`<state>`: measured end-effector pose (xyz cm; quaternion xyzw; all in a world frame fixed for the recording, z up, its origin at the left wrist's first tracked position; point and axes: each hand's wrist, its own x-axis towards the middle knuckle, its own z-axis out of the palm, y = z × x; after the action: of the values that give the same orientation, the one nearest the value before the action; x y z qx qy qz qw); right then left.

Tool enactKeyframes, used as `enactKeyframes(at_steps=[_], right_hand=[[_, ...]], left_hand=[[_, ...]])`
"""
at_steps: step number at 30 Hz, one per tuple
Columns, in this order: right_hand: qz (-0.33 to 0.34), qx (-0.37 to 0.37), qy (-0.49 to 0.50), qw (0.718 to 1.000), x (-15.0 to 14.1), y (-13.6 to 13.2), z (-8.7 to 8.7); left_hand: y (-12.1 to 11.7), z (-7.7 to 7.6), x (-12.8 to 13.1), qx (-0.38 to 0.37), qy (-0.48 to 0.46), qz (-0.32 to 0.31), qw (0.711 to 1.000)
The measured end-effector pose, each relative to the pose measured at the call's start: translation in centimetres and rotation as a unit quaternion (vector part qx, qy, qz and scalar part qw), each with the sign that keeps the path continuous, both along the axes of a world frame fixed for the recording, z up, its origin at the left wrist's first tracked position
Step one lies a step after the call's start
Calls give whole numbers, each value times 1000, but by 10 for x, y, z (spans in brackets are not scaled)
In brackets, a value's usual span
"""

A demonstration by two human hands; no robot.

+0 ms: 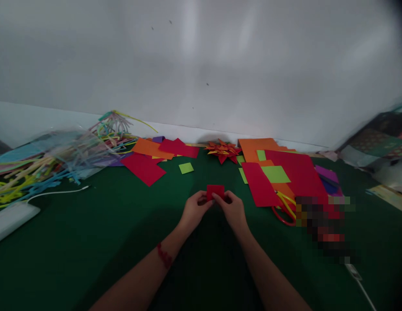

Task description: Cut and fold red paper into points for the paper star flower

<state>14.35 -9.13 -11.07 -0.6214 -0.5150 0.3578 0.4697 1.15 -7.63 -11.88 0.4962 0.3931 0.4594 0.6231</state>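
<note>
Between my two hands, above the green table, is a small red piece of paper [215,189], roughly square. My left hand [194,208] pinches its left side, and a red bracelet circles that wrist. From the right, my right hand [233,210] grips the lower right part, its thumb pressed on the paper's face. Just beyond the hands sits an orange and red folded paper flower [222,150]. A small lime green paper square [186,168] lies to the left of it.
Red paper sheets [259,185] and scissors with yellow and red handles [286,205] lie to the right. Colourful pipe cleaners [35,170] and plastic wrapping pile up at left. A white power strip [16,220] rests at the left edge. A pale wall rises behind.
</note>
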Motion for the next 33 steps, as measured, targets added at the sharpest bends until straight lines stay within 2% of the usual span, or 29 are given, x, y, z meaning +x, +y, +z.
enactKeyframes(at_steps=[5, 11, 16, 21, 28, 33], right_hand=[[52, -2, 49, 997, 3, 1, 5], [100, -8, 81, 992, 1, -1, 10], [70, -7, 69, 995, -1, 0, 4], [104, -13, 63, 992, 1, 1, 3], [96, -33, 62, 993, 0, 1, 2], [96, -38, 73, 992, -5, 0, -4]], left_hand=[[5, -7, -1, -31, -6, 19, 999], [4, -2, -3, -34, 8, 44, 998], [2, 0, -2, -40, 18, 40, 998], [0, 2, -2, -36, 42, 13, 998], [0, 1, -5, 61, 151, 47, 985], [0, 2, -5, 32, 147, 34, 988]])
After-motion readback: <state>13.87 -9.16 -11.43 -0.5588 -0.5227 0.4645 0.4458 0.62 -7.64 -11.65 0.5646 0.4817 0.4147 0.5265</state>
